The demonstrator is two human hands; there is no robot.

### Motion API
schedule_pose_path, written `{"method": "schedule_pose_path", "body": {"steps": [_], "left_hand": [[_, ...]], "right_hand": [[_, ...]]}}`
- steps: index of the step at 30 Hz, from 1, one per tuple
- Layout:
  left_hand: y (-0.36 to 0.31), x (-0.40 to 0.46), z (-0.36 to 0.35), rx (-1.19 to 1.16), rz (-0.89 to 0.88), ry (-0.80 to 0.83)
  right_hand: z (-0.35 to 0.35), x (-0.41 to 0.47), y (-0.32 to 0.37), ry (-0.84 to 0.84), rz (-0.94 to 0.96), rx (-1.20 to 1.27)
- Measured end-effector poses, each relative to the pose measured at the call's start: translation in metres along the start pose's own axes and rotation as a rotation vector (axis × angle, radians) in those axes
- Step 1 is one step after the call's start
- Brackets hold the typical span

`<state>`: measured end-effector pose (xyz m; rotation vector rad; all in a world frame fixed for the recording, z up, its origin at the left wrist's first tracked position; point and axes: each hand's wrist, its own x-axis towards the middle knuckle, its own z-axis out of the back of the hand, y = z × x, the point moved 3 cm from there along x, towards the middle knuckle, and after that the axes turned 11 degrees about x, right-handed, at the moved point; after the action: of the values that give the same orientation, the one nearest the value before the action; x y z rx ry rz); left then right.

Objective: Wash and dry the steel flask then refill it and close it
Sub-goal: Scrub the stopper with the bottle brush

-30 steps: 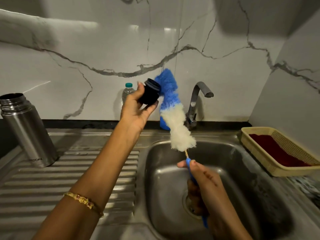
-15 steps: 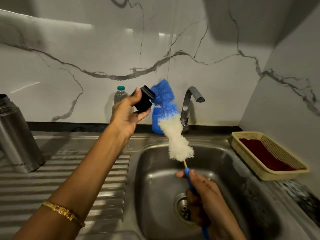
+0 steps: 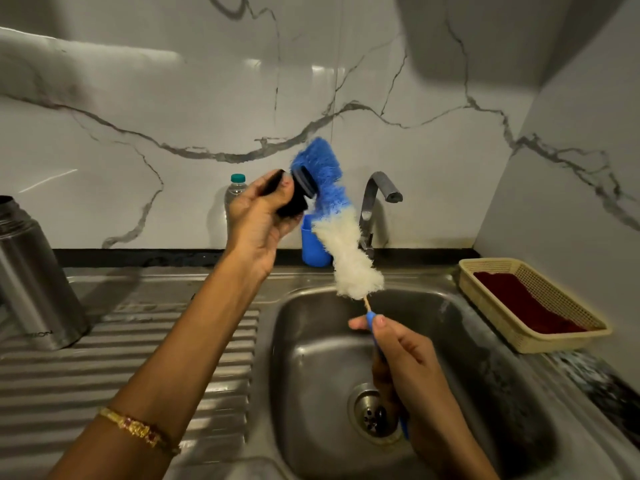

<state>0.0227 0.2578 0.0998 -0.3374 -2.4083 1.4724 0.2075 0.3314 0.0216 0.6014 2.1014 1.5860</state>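
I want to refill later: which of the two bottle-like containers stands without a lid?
The large steel flask on the left drainboard; its mouth is open. The small clear plastic bottle keeps its teal cap.

Upright lidless steel flask, drainboard.

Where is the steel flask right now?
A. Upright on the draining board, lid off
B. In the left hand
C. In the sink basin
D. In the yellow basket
A: the flask stands open-topped on the draining board, while the left hand holds its black lid.
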Motion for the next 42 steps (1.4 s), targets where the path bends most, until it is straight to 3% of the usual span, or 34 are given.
{"method": "schedule_pose_path", "body": {"steps": [4,8,12,15,19,23,27,31,36,38,42], "left_hand": [[-0.017,0.011,0.012,0.075,-0.130,-0.083],[0.006,-0.008,-0.010,0.089,0.029,0.118],[0.000,0.005,-0.007,-0.196,0.129,-0.035],[-0.004,0.017,0.003,-0.240,0.102,-0.148],[0.014,0.001,-0.004,-0.053,0.139,-0.033],[0.017,0.000,-0.006,-0.158,0.176,-0.049],[0.005,0.019,0.015,-0.102,0.045,-0.183],[0.018,0.006,0.010,0.236,-0.003,0.006],[0.009,0.016,0.018,0.165,-0.121,-0.050],[0.009,0.017,0.020,0.319,-0.250,-0.026],[0.009,0.004,0.013,0.855,-0.777,0.133]], "right_hand": [[0.001,-0.008,-0.011,0.037,-0.072,0.068],[-0.002,0.003,-0.004,-0.015,-0.090,0.140],[-0.005,-0.002,-0.007,0.041,-0.113,0.097],[-0.008,-0.009,-0.018,0.078,-0.098,0.076],[-0.007,0.000,-0.006,-0.006,-0.005,0.087],[-0.009,0.009,0.004,-0.031,0.060,-0.002],[-0.007,0.004,-0.007,-0.013,0.051,-0.087],[-0.007,0.009,-0.006,-0.045,0.065,-0.032],[-0.007,0.003,-0.007,-0.020,0.161,-0.137],[-0.006,0.002,-0.008,-0.020,0.156,-0.137],[0.001,0.006,0.001,-0.047,0.096,-0.053]]}}
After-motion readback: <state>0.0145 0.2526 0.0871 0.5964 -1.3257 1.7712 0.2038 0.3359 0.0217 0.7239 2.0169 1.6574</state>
